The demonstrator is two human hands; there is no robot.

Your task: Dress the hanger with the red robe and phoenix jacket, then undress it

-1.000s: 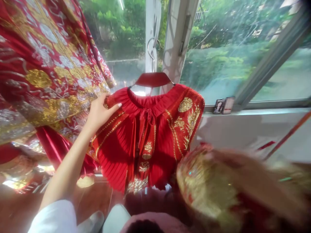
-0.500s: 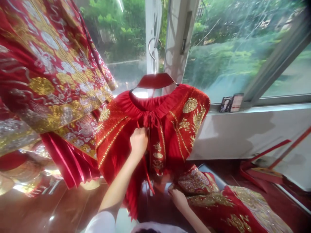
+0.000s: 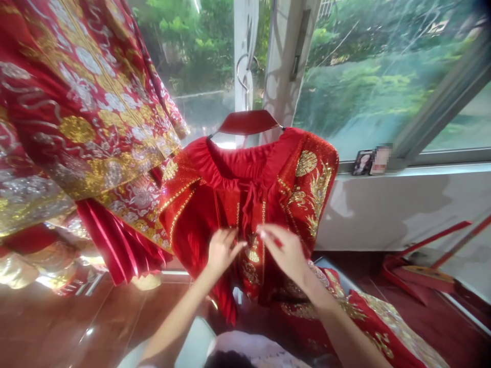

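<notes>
The left hand (image 3: 224, 250) and the right hand (image 3: 284, 250) are up before the lower front of the gathered red garment (image 3: 226, 209), one on either side of its middle. The left hand's fingers are bent with the thumb a little apart, about half open; the right hand's fingers curl loosely towards its thumb. Whether either has hold of cloth or of a thin cord, I cannot tell.

To the right of and below the gathered red garment lies a gold-embroidered red cloth (image 3: 378, 312), partly covered by the right forearm. The tiled floor (image 3: 111, 317) shows below and to the garment's left.

The garment itself hangs with its puckered opening at the top, a knotted tie (image 3: 249, 204) down its front and gold-beaded bands on both sides. Left of it hangs a robe (image 3: 111, 112) thick with gold and silver embroidery, pleated red cloth (image 3: 118, 240) below.

Well to the garment's right, a red dustpan-like tool (image 3: 408, 283) stands by the white wall (image 3: 356, 220). Above the garment is its hanger (image 3: 248, 122), hook upwards. Behind, right of it, two small cards (image 3: 361, 162) lean on the sill under the window (image 3: 356, 92), greenery outside.
</notes>
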